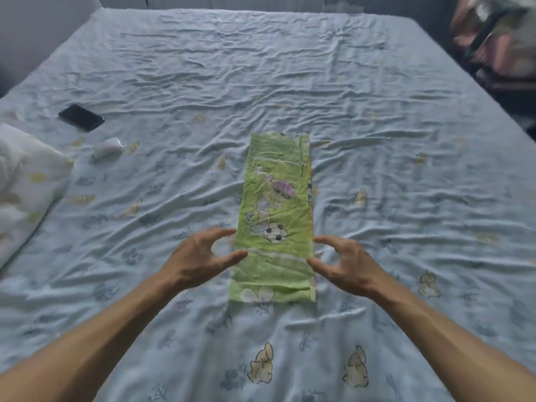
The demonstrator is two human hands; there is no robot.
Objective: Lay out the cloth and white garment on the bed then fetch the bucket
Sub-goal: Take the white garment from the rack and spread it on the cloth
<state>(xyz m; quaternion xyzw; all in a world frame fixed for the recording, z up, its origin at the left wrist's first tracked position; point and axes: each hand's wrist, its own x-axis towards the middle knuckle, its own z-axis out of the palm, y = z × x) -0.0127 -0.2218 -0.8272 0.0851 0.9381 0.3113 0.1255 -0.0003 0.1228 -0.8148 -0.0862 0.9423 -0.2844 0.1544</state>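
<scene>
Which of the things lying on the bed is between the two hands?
The green cartoon cloth, folded long; the black phone and the small white bundle lie far left.

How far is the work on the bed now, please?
Done: the green cloth lies flat on the bed. In hand: the left hand and right hand flank its near end, fingers spread, gripping nothing. Left: no white garment is clearly laid out, and no bucket is visible.

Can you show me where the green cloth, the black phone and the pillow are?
green cloth (275, 210): head view, on the printed cartoon figure.
black phone (81, 117): head view, middle of its dark face.
pillow (26, 181): head view, its white top surface.
</scene>
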